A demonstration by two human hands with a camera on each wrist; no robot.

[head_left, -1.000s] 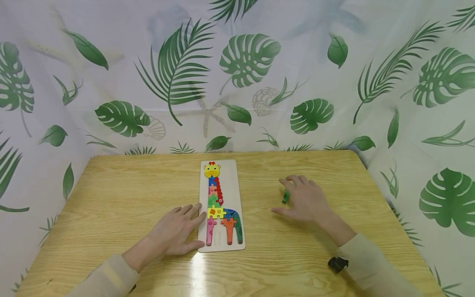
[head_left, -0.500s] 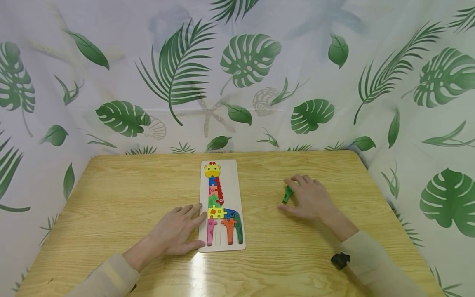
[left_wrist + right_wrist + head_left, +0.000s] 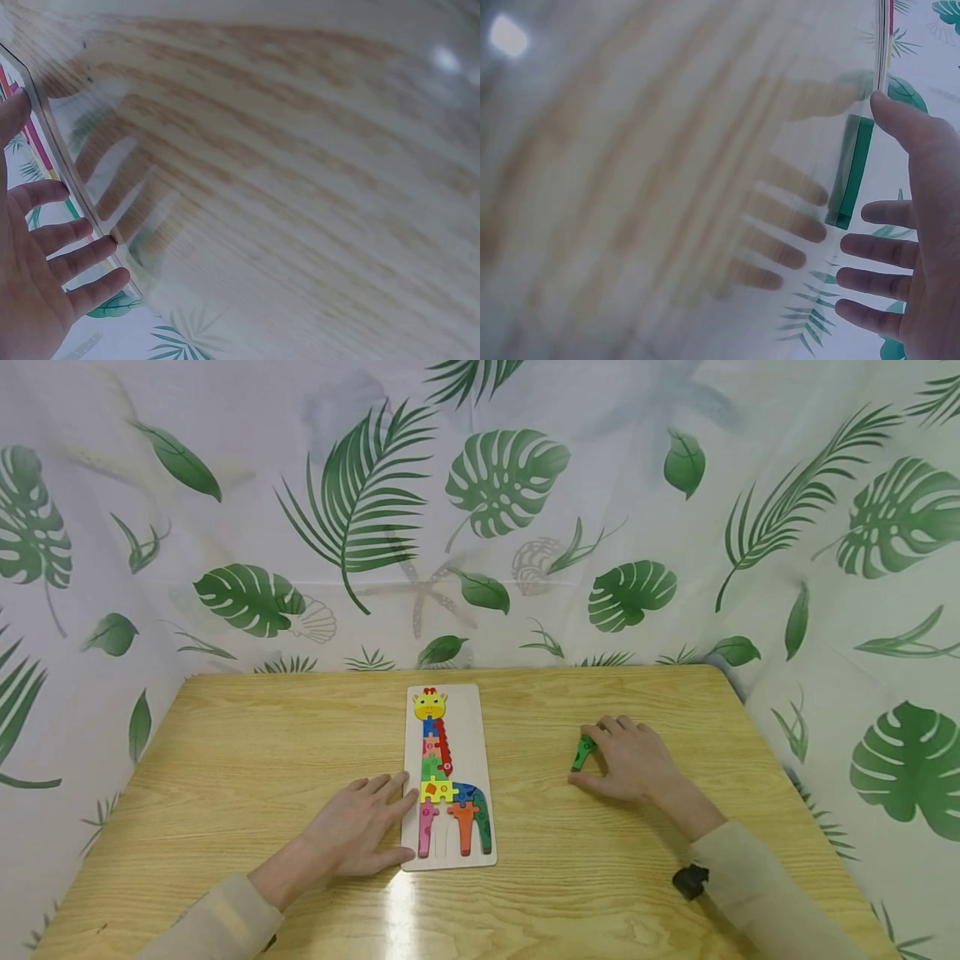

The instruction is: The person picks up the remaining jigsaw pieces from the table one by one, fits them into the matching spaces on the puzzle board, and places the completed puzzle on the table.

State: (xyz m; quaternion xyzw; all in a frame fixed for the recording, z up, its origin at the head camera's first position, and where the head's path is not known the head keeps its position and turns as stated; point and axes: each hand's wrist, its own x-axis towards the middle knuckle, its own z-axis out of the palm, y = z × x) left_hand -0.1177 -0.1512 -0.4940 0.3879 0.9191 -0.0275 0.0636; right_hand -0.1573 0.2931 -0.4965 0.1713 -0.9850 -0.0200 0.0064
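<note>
A pale wooden puzzle board (image 3: 467, 727) lies on the table, holding a giraffe made of colourful, partly numbered pieces. A leg-shaped recess (image 3: 441, 841) shows bare wood beside the pink leg piece (image 3: 426, 835). My left hand (image 3: 352, 828) rests at the board's left edge with fingers spread; in the left wrist view its fingertips touch that edge. To the right of the board lies a green puzzle piece (image 3: 582, 752). My right hand (image 3: 633, 764) hovers round it, thumb near one end and fingers near the other. The right wrist view shows a gap between fingers and green piece (image 3: 855, 172).
The wood-grain table (image 3: 262, 727) stretches out on both sides of the board. Behind and beside it hangs a white cloth (image 3: 540, 610) printed with green leaves. A dark band (image 3: 690, 882) sits at my right sleeve.
My right hand has shifted slightly right and its fingers have drawn in, so more of the green puzzle piece shows. The left hand and the board have stayed in place.
</note>
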